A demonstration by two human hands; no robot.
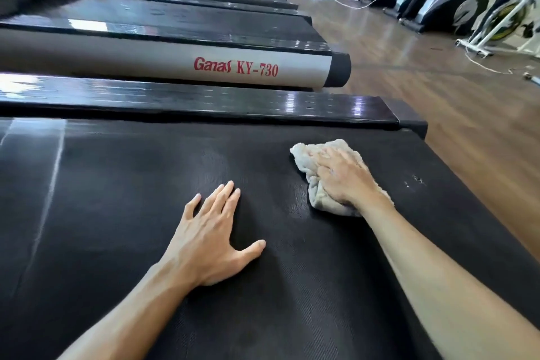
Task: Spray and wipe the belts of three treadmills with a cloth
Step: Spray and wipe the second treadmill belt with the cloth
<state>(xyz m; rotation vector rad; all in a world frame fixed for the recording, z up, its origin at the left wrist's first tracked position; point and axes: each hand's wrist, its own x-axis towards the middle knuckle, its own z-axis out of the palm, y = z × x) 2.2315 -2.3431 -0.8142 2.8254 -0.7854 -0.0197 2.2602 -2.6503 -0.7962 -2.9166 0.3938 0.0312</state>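
Both hands rest on the black treadmill belt point(146, 184). The left hand point(213, 240) lies flat, fingers straight and spread, holding nothing. The right hand point(344, 178) presses down on a crumpled pale cloth point(306, 161) — fingers bent over its top, near the belt's rear end. Beyond the hands runs a glossy side rail point(204, 102); a neighbouring treadmill point(233, 67) reads "Ganas KY-730".

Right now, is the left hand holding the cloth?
No, the left hand lies flat and bare on the belt, while the right hand presses the cloth.
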